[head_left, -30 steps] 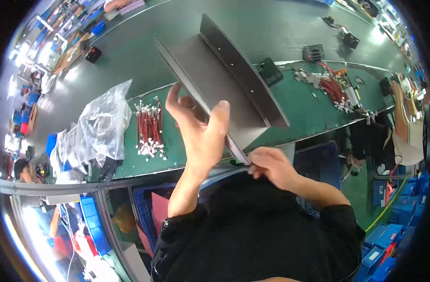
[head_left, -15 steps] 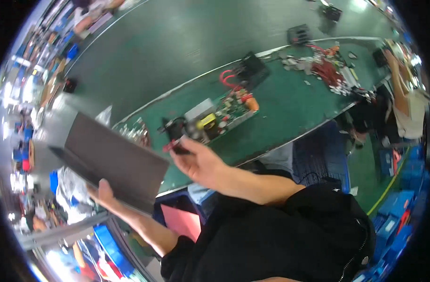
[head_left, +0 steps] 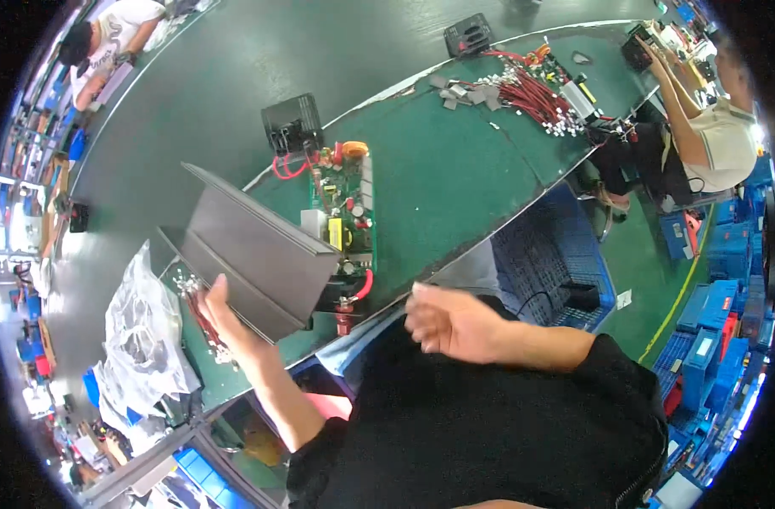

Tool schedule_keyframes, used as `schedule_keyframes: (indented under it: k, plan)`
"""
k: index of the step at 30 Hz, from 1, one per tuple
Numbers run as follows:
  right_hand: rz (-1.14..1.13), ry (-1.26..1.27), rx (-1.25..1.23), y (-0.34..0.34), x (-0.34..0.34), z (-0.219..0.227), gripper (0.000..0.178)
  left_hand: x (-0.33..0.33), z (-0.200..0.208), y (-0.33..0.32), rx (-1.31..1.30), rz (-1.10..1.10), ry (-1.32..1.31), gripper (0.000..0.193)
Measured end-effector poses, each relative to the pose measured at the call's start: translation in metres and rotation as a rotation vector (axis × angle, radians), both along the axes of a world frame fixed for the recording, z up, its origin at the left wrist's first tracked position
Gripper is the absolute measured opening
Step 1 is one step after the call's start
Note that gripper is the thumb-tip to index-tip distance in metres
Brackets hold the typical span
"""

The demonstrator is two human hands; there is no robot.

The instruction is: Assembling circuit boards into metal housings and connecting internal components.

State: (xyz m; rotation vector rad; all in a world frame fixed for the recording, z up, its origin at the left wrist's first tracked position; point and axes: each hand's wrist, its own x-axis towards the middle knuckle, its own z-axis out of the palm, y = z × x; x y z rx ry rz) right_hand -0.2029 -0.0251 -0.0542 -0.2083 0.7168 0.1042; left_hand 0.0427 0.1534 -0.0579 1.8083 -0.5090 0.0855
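Note:
A dark grey U-shaped metal housing (head_left: 260,246) is tilted up over the bench at centre-left. My left hand (head_left: 231,327) grips it by its near left side, thumb on the inner face. Just right of the housing lies a green circuit board (head_left: 354,191) with its components, partly hidden behind the housing. Red wires join the board's far end to a black end panel (head_left: 292,123). At its near end a red terminal (head_left: 344,321) and a thick red wire stick out. Apart from all these, close to my body, is my right hand (head_left: 459,327), fingers curled, with nothing visible in them.
A clear plastic bag (head_left: 142,331) and a bundle of wires (head_left: 203,318) lie at the left. Red wires with white connectors (head_left: 536,97) lie at the far right, near another black panel (head_left: 468,36). A blue crate (head_left: 557,254) stands below the bench. Two other people sit nearby.
My right hand has let go of the red-and-black part near the board and drawn back right. The housing has turned and come over beside the board. The whole view has shifted.

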Motion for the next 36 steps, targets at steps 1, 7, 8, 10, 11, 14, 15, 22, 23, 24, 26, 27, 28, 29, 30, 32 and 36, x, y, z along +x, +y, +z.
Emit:
schedule_keyframes:
  k: [1,7,8,10,11,14,15,22,23,24,26,27,28,29,30,32,36]
  plan:
    - [0.161,0.082,0.094,0.003,-0.001,0.004,0.04,-0.009,0.002,-0.012,-0.246,0.033,0.268,0.046]
    - [-0.086,-0.095,0.135,0.036,0.055,0.004,0.055,-0.011,0.006,0.003,0.081,0.024,-0.305,0.043]
    - [-0.164,-0.089,0.092,0.038,0.058,0.005,0.051,-0.011,0.008,0.005,-0.012,0.071,-0.138,0.052]
    - [-0.145,-0.038,0.083,0.034,0.061,0.011,0.046,-0.017,0.04,-0.008,-0.202,0.145,0.165,0.055]
    - [-0.125,0.013,0.076,0.032,0.063,0.014,0.041,-0.018,0.048,-0.012,-0.389,0.218,0.468,0.059]
    - [-0.124,0.033,0.038,0.031,0.058,-0.002,0.027,-0.014,0.045,-0.004,-0.414,0.203,0.527,0.062]
    - [-0.092,0.049,-0.029,0.03,0.056,-0.006,0.023,-0.014,0.044,-0.003,-0.415,0.205,0.527,0.062]
    - [-0.118,0.122,-0.005,0.017,0.047,0.005,0.008,-0.023,0.03,-0.017,-0.445,0.179,0.502,0.069]
    - [-0.112,0.13,0.026,0.015,0.048,0.004,0.009,-0.026,0.027,-0.017,-0.441,0.191,0.497,0.069]
    - [-0.083,0.07,-0.012,0.01,0.047,-0.001,0.011,-0.028,0.023,-0.02,-0.456,0.172,0.488,0.068]
    - [-0.096,0.048,0.012,0.001,0.042,-0.009,0.011,-0.034,0.019,-0.025,-0.461,0.171,0.495,0.065]
    - [-0.134,0.013,0.063,0.016,0.045,-0.006,0.011,-0.026,0.03,-0.01,-0.438,0.161,0.483,0.065]
    - [-0.154,0.063,0.009,0.009,0.038,-0.009,0.012,-0.028,0.028,-0.01,-0.44,0.161,0.491,0.065]
    - [-0.148,0.054,0.008,-0.008,0.027,-0.001,0.012,-0.029,0.025,-0.01,-0.44,0.158,0.501,0.065]
    - [-0.142,0.167,-0.047,-0.024,0.013,0.001,0.013,-0.03,0.023,-0.01,-0.314,0.145,0.403,0.071]
    - [-0.269,0.349,-0.27,-0.049,-0.016,0.005,0.011,-0.038,0.025,-0.016,-0.236,0.172,0.482,0.074]
    - [-0.431,0.42,-0.468,-0.095,-0.082,0.003,0.02,-0.045,0.011,-0.034,-0.1,0.099,0.464,0.083]
